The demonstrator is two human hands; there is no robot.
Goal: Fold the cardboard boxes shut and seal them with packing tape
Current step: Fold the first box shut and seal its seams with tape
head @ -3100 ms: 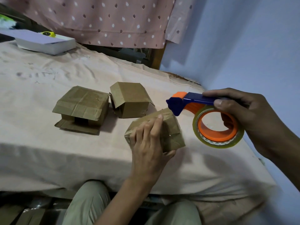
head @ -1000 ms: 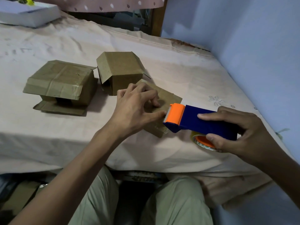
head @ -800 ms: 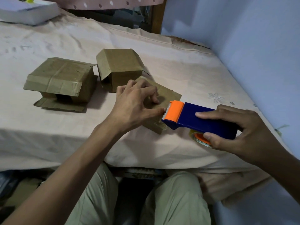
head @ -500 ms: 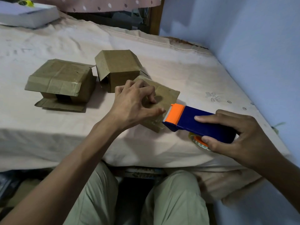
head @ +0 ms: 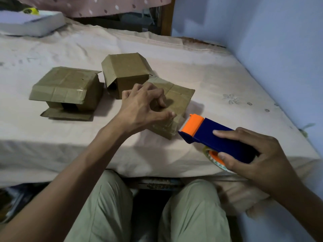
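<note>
Pulled back from the nearest box (head: 172,109) since half a second ago: tape dispenser (head: 215,139), its serrated orange nose now just off the box's near corner instead of against the left thumb. Closest in, pale green trouser knees below the surface (head: 52,154), draped in a wrinkled pinkish cloth. Right of the nearest box, right hand (head: 258,159) wrapped around the dispenser's smooth blue body, thumb on top, fingers curled beneath against the orange-cored tape roll (head: 214,159). On the nearest box itself, left hand (head: 142,106) pressing down, fingers bent, thumb flat along the glossy taped edge. Box brown, creased, lying skewed near the front edge. Behind it and touching, a second box (head: 125,72), squarish, side flaps hanging loose. Left of that, a wider flat box (head: 65,86), shiny tape across its lid, bottom flap splayed out. Far left beyond, a white slab-like package (head: 31,23).
</note>
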